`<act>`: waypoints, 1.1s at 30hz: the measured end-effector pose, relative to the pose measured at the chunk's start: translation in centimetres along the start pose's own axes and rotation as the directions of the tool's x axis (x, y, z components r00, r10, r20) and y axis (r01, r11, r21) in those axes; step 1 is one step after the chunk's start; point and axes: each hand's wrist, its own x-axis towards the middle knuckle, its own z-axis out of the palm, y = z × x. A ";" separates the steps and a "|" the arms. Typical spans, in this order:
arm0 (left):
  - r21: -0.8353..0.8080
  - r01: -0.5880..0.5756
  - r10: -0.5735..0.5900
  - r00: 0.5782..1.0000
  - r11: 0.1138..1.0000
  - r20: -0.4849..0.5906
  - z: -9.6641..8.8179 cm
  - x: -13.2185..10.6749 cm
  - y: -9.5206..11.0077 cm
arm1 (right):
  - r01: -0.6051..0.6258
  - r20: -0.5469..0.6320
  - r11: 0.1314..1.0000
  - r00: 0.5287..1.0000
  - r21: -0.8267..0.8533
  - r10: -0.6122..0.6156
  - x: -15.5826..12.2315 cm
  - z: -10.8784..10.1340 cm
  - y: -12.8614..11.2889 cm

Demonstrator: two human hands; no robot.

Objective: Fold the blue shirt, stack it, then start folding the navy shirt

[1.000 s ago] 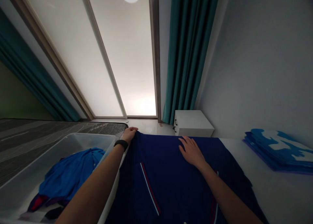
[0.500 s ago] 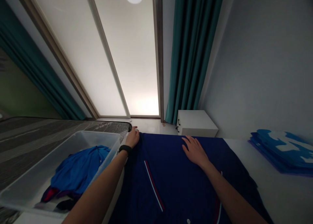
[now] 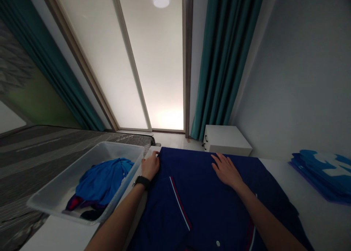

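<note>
A navy blue polo shirt (image 3: 203,192) lies spread on a white table, its sleeve bands striped red and white. One small pale button shows near the bottom of the view. My left hand (image 3: 150,167), with a dark watch on the wrist, rests palm down at the shirt's far left corner, fingers apart and slightly bent; its fingertips are partly hidden. Flat on the far part of the shirt lies my right hand (image 3: 226,171), its fingers stretched out. The right forearm crosses over the right sleeve band.
To the left, a translucent plastic bin (image 3: 63,174) holds crumpled blue and dark clothes (image 3: 105,181). A stack of folded blue clothes (image 3: 326,174) sits on the table (image 3: 309,221) at right. Beyond the far edge stands a white cabinet (image 3: 229,137). A grey striped bed (image 3: 33,159) is behind the bin.
My left hand has drawn back slightly from the far corner along the shirt's left edge. My right hand stays flat on the shirt. The view has shifted a little left.
</note>
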 end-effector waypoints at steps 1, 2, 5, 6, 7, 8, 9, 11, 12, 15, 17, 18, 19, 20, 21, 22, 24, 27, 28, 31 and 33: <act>-0.010 0.008 -0.008 1.000 1.000 -0.001 -0.1 -0.1 -0.1 | -0.003 0.004 1.000 1.000 -0.005 0.003 -0.1 0.1 0.1; -0.024 0.015 -0.015 1.000 1.000 -0.002 -0.2 -0.1 -0.2 | -0.005 0.010 1.000 1.000 -0.011 0.006 -0.1 0.1 0.1; -0.070 0.026 -0.026 1.000 0.997 -0.002 -0.4 -0.3 -0.6 | -0.016 0.031 0.999 0.999 -0.041 0.018 -0.2 0.1 0.2; -0.084 0.024 -0.024 1.000 0.996 0.001 -0.5 -0.3 -0.8 | -0.018 0.039 0.999 0.999 -0.051 0.020 -0.1 0.1 0.2; -0.095 0.020 -0.019 1.000 0.995 0.007 -0.6 -0.5 -1.0 | -0.019 0.047 0.998 0.999 -0.059 0.022 -0.1 0.1 0.3; -0.104 0.010 -0.008 1.000 0.995 0.016 -0.7 -0.7 -1.2 | -0.019 0.055 0.998 0.998 -0.063 0.022 0.0 0.2 0.3; -0.109 -0.004 0.007 1.000 0.994 0.027 -0.8 -0.9 -1.3 | -0.016 0.059 0.998 0.998 -0.063 0.020 0.0 0.2 0.4; -0.106 -0.037 0.043 0.998 0.994 0.050 -1.0 -1.5 -1.7 | -0.007 0.058 0.998 0.998 -0.059 0.011 0.2 0.4 0.6; -0.101 -0.055 0.061 0.996 0.993 0.058 -1.0 -1.9 -1.8 | -0.006 0.057 0.998 0.998 -0.059 0.009 0.3 0.5 0.8; -0.077 -0.093 0.098 0.993 0.993 0.065 -1.0 -2.9 -2.2 | -0.032 0.082 0.997 0.996 -0.067 0.037 0.6 0.4 0.8; -0.063 -0.106 0.109 0.992 0.992 0.055 -1.0 -3.4 -2.5 | -0.059 0.099 0.996 0.993 -0.071 0.066 0.8 0.1 0.1; -0.058 -0.109 0.112 0.992 0.992 0.050 -0.9 -3.7 -2.6 | -0.055 0.098 0.996 0.993 -0.071 0.062 1.0 -0.1 -0.6; -0.054 -0.112 0.115 0.993 0.992 0.043 -0.8 -3.9 -2.7 | -0.037 0.090 0.997 0.995 -0.068 0.043 1.1 -0.3 -1.5; -0.053 -0.116 0.118 0.992 0.992 0.034 -0.8 -4.1 -2.8 | 0.007 0.083 0.998 0.997 -0.062 -0.002 1.2 -0.5 -2.7; -0.055 -0.119 0.121 0.992 0.991 0.022 -0.7 -4.2 -2.9 | 0.063 0.080 0.997 0.995 -0.050 -0.059 1.4 -0.6 -4.1; -0.061 -0.121 0.122 0.992 0.991 0.010 -0.7 -4.3 -3.0 | 0.112 0.085 0.993 0.990 -0.029 -0.109 1.6 -0.7 -5.7; -0.083 -0.113 0.113 0.994 0.990 -0.011 -0.7 -4.4 -3.0 | 0.191 0.093 0.981 0.977 0.025 -0.192 2.0 -0.8 -9.0; -0.139 -0.070 0.068 0.997 0.988 -0.018 -1.0 -4.4 -2.9 | 0.279 0.100 0.955 0.952 0.098 -0.288 3.0 -0.6 -13.7; -0.150 -0.059 0.058 0.998 0.987 -0.013 -1.1 -4.4 -2.8 | 0.289 0.106 0.950 0.947 0.119 -0.302 3.4 -0.5 -14.9; -0.115 -0.074 0.075 0.997 0.991 0.011 -1.5 -4.8 -2.6 | 0.288 0.139 0.947 0.941 0.141 -0.307 4.5 -0.2 -17.0; -0.050 -0.121 0.122 0.992 0.991 0.019 -1.7 -5.2 -2.4 | 0.272 0.157 0.952 0.943 0.136 -0.292 5.2 0.0 -17.4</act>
